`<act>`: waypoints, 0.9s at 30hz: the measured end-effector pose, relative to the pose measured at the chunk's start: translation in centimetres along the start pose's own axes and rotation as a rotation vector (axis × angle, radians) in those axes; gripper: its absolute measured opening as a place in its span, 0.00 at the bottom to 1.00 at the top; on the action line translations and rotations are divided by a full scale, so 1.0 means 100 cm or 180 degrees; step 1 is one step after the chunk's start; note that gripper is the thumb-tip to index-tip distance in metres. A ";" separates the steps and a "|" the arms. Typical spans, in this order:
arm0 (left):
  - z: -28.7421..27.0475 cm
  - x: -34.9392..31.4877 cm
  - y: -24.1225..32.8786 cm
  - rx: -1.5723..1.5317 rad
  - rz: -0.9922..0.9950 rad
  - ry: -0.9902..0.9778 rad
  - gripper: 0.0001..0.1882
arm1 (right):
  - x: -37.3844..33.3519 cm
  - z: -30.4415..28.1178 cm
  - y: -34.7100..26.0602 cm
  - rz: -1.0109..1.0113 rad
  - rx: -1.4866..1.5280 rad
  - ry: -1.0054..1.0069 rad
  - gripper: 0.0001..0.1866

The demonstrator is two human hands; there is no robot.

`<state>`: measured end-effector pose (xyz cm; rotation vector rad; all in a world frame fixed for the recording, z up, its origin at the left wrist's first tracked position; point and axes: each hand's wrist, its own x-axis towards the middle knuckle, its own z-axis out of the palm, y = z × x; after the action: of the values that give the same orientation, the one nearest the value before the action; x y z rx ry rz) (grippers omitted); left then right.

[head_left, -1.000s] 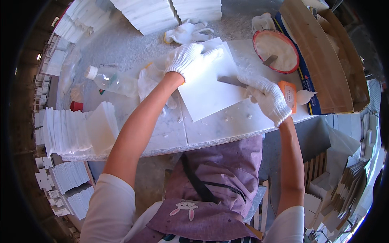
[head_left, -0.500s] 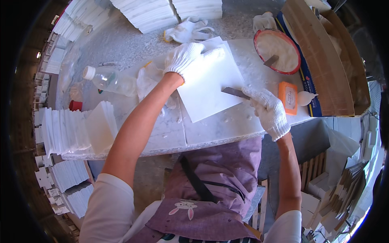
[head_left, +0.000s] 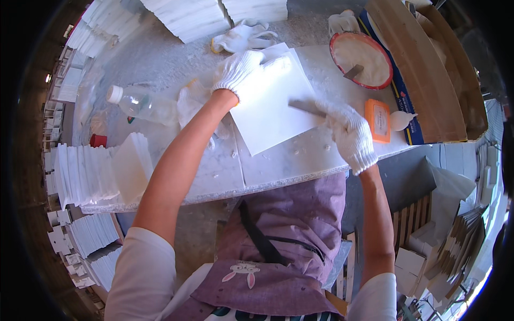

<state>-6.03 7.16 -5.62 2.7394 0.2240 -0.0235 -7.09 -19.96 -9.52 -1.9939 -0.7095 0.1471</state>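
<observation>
Head view shows a white square tile (head_left: 273,104) lying flat and turned slightly askew on the marble worktop (head_left: 214,171), near the middle of its front edge. The left hand (head_left: 243,72), in a white knit glove, lies spread and flat on the tile's far left corner, pinning it down. The right hand (head_left: 350,134), also gloved, is closed around the handle of a flat metal scraper (head_left: 306,107), whose blade reaches leftward onto the tile's right side; the tool's long axis runs roughly across the tile, from the right hand toward the left. The right hand sits just off the tile's right edge, so the tile lies to its left, and the left hand is the one actually resting on it. Just right of the right hand lie an orange block (head_left: 378,119) and a small white cone-shaped piece (head_left: 401,120). Farther back toward the right corner stands a red-rimmed bowl of white paste (head_left: 360,58). A clear plastic bottle (head_left: 142,104) lies toward the left edge, beside rows of stacked white tiles (head_left: 85,174), and a spare pair of gloves (head_left: 243,35) lies near the far edge.
</observation>
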 end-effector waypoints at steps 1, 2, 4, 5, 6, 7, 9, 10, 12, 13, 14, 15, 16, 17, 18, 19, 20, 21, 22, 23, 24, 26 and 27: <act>-0.001 -0.002 0.001 -0.0091 -0.0009 0.0020 0.36 | 0.002 0.002 0.001 0.0027 0.0017 0.0060 0.19; -0.001 -0.003 0.002 -0.0183 -0.0018 0.0041 0.36 | -0.003 0.003 -0.003 0.0262 0.0107 0.0042 0.18; -0.002 -0.003 0.002 0.0022 0.0014 0.0060 0.34 | -0.017 0.004 -0.014 0.0688 0.0289 -0.0017 0.18; -0.001 -0.002 0.002 0.0125 0.0041 0.0067 0.33 | -0.023 0.011 -0.005 0.0425 0.0198 0.0149 0.19; 0.001 -0.001 0.001 0.0206 0.0046 0.0070 0.33 | -0.023 0.010 -0.004 0.0334 0.0185 0.0083 0.19; 0.003 0.001 -0.002 0.0287 0.0052 0.0073 0.33 | -0.021 0.008 -0.002 0.0244 0.0172 0.0018 0.20; 0.006 0.003 -0.009 0.0330 0.0102 0.0133 0.32 | -0.010 0.004 -0.010 0.0475 0.0231 -0.0024 0.18; 0.008 0.003 -0.012 0.0289 0.0144 0.0192 0.31 | -0.011 0.007 -0.011 0.0583 0.0361 0.0061 0.18; 0.011 0.003 -0.014 0.0228 0.0217 0.0315 0.31 | -0.009 0.011 -0.010 0.0760 0.0617 0.0228 0.18; 0.013 0.004 -0.013 0.0207 0.0247 0.0379 0.31 | -0.016 0.017 -0.004 0.0359 0.0366 0.0340 0.18; 0.014 0.004 -0.013 0.0185 0.0278 0.0443 0.32 | -0.020 0.016 -0.004 0.0300 0.0255 0.0225 0.18; 0.011 0.002 -0.009 0.0188 0.0224 0.0395 0.31 | -0.026 0.017 -0.007 0.0259 0.0150 0.0115 0.19; 0.006 0.000 -0.004 0.0191 0.0172 0.0346 0.31 | -0.022 0.016 -0.007 0.0256 0.0205 0.0071 0.19; 0.004 -0.001 -0.001 0.0195 0.0121 0.0296 0.31 | -0.018 0.014 -0.008 0.0245 0.0251 0.0025 0.19; 0.006 -0.001 -0.005 0.0080 0.0188 0.0325 0.31 | -0.015 0.012 -0.011 0.0236 0.0286 -0.0017 0.19; 0.009 0.001 -0.010 -0.0035 0.0254 0.0352 0.31 | -0.006 0.010 -0.015 0.0392 0.0476 0.0017 0.19; 0.011 0.001 -0.013 -0.0152 0.0322 0.0379 0.31 | -0.004 0.009 -0.017 0.0547 0.0665 0.0054 0.19; 0.009 0.003 -0.009 -0.0041 0.0257 0.0291 0.31 | -0.008 0.015 -0.008 0.0480 0.0577 0.0262 0.19; 0.006 0.002 -0.005 0.0073 0.0172 0.0208 0.31 | -0.014 0.017 -0.010 0.0556 0.0589 0.0105 0.19; 0.003 0.002 -0.002 0.0186 0.0091 0.0124 0.31 | -0.026 0.018 -0.014 0.0634 0.0599 -0.0049 0.18; 0.004 0.002 -0.004 0.0222 0.0120 0.0152 0.30 | -0.040 0.019 -0.016 0.0488 0.0521 -0.0209 0.18; 0.006 0.005 -0.008 0.0304 0.0215 0.0198 0.29 | -0.066 0.019 -0.020 -0.0037 0.0293 -0.0508 0.17; 0.009 0.006 -0.014 0.0336 0.0135 0.0169 0.27 | -0.070 0.010 -0.044 0.1190 0.0627 -0.0978 0.17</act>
<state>-5.62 8.15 -7.05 2.8515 0.1841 0.0504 -15.09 -21.40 -7.72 -1.9128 -0.4812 0.7308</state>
